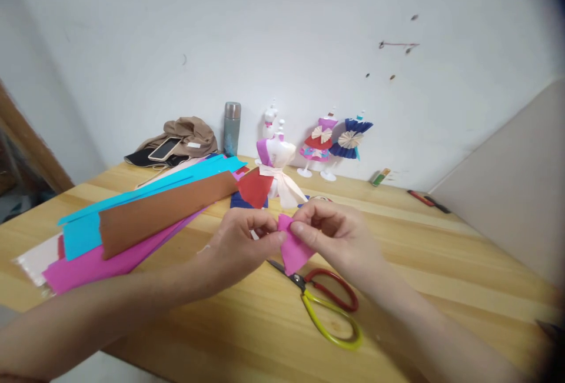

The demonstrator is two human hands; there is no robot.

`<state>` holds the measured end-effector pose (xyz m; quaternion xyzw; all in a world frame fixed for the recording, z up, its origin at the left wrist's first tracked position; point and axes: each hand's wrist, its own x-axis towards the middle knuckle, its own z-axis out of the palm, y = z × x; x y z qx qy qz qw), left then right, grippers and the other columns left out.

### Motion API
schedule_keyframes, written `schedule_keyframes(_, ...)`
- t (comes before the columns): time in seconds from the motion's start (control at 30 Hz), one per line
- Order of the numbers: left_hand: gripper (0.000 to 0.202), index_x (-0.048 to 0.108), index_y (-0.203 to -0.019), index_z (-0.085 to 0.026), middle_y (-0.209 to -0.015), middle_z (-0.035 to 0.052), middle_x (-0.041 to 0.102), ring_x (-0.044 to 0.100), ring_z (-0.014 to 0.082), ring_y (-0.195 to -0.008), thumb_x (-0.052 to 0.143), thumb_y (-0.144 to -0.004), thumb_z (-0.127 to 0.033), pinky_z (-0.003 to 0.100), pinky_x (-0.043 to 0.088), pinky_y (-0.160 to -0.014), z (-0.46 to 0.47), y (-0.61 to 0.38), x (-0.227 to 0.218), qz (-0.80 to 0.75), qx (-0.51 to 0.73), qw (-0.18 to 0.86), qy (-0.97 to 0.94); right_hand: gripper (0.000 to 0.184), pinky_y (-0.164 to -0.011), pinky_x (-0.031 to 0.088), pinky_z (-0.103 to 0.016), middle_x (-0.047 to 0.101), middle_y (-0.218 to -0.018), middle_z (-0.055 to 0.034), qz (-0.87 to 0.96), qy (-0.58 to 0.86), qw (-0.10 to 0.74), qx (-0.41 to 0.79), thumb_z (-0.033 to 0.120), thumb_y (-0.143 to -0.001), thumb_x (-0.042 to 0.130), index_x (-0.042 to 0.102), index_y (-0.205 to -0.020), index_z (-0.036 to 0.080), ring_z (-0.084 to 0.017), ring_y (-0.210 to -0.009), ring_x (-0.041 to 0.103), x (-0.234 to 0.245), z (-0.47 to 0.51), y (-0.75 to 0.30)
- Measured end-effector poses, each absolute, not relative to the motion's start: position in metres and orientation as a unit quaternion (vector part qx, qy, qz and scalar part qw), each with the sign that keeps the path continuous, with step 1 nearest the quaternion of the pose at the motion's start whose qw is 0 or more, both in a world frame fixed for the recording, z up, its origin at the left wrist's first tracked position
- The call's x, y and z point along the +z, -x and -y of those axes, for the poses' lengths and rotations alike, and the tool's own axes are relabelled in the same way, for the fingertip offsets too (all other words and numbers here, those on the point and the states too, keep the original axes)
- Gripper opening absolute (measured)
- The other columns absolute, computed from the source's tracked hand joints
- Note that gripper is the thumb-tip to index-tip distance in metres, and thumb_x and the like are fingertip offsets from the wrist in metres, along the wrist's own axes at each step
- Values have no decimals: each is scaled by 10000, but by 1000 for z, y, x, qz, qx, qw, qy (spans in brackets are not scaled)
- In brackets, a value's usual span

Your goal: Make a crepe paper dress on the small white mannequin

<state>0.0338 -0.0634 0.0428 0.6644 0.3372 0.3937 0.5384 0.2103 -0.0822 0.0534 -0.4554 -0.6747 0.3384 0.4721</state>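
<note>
Between my two hands is a small piece of pink paper (296,252), pinched along its upper edge. My left hand (253,236) grips its left side with thumb and fingers. On the right side, my right hand (329,227) holds it between thumb and forefinger. Just below lie scissors (329,306) with one red and one yellow handle, their blades partly hidden by my hands and the paper. Behind my hands stands a small white mannequin (282,153) wearing a purple strap, a red skirt piece and a cream sash.
Strips of blue paper (83,242), brown paper (168,212) and pink paper (97,270) are stacked at left. At the back are a brown cloth (192,133), a phone (165,149), a flask (232,130) and dressed mannequins (320,139). A cutter (421,198) lies far right.
</note>
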Motion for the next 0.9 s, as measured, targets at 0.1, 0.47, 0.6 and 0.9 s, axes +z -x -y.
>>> schedule_keyframes(0.1, 222, 623, -558, -161, -581, -8, 553, 485, 121, -592, 626, -760, -253, 249, 350, -557, 62, -35, 46, -347, 397, 478, -703, 233, -528, 449, -282, 618, -609, -8, 675, 453, 463, 354, 421, -770, 701, 631, -667, 225, -144, -562, 548, 57, 81, -210)
schedule_keyframes(0.47, 217, 555, -595, -174, -583, -26, 543, 452, 104, -575, 607, -749, -318, 247, 354, -565, 25, -16, 75, -428, 522, 347, -651, 206, -568, 434, -322, 617, -629, -19, 641, 480, 531, 277, 411, -706, 717, 632, -636, 236, -167, -597, 531, 72, 43, -212)
schedule_keyframes(0.6, 227, 697, -885, -157, -950, 56, 716, 614, 185, -884, 612, -775, -336, 291, 455, -771, -3, -13, 77, -437, 569, 297, -630, 187, -584, 429, -335, 626, -642, -32, 644, 492, 536, 237, 396, -706, 739, 673, -625, 241, -187, -640, 532, 68, 32, -212)
schedule_keyframes(0.9, 433, 695, -918, -146, -1051, 100, 726, 636, 257, -1042, 590, -842, -559, 359, 480, -894, -19, -23, 66, -329, 525, 454, -640, 177, -548, 422, -321, 635, -579, -23, 611, 479, 549, 309, 298, -701, 753, 669, -561, 228, -170, -574, 577, 66, 20, -210)
